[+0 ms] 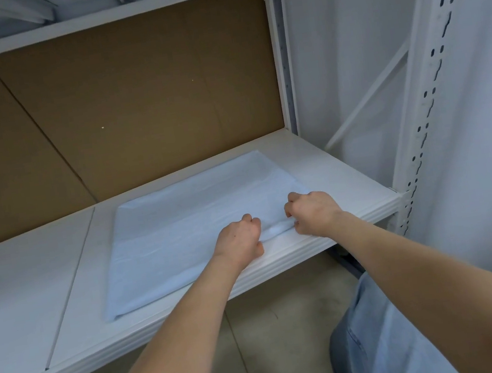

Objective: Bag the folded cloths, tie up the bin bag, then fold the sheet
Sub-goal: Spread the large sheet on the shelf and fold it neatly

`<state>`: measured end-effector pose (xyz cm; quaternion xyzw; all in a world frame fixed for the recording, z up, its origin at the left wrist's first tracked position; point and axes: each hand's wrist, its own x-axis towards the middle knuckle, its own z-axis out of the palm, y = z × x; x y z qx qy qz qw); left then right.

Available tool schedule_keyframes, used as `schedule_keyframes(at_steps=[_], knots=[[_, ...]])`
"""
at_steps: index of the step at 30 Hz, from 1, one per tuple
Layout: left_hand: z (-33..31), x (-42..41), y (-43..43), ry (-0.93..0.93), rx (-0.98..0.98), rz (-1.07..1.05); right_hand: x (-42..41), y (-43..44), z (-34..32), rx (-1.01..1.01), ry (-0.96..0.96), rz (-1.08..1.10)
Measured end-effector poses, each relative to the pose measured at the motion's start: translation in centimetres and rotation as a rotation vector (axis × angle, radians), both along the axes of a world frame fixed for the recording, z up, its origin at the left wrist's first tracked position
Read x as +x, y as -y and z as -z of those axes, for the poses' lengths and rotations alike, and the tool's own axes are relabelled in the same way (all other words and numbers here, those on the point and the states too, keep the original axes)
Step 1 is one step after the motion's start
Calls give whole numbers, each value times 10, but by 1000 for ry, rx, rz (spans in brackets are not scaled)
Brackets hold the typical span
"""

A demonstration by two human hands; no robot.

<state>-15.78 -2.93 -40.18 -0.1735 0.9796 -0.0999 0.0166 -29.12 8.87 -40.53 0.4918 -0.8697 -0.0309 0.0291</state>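
sheet flat on shelf — hands at near-right edge

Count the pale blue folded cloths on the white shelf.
1. The pale blue folded sheet lies flat on the white metal shelf; left hand and right hand grip its near edge. Others may lie out of frame.

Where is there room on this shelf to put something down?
The biggest bare patch is the shelf left of the sheet, up to the brown board. A thin strip runs behind the sheet, and a small corner sits by the right post. The front edge is crowded: left hand and right hand hold the sheet there.
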Motion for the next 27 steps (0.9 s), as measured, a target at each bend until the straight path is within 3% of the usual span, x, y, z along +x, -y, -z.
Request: schedule_keyframes(at_steps=[9, 16, 22, 27], knots=[[1, 2, 1, -8, 32, -1, 9, 8, 6, -21, 40, 94], [-2, 19, 9, -55, 228, -1, -5, 6, -8, 17, 343, 118], [-9, 71, 44, 21, 89, -108, 3, 11, -6, -96, 351, 45], [-2, 92, 53, 33, 45, -151, 6, 10, -3, -50, 324, 57]])
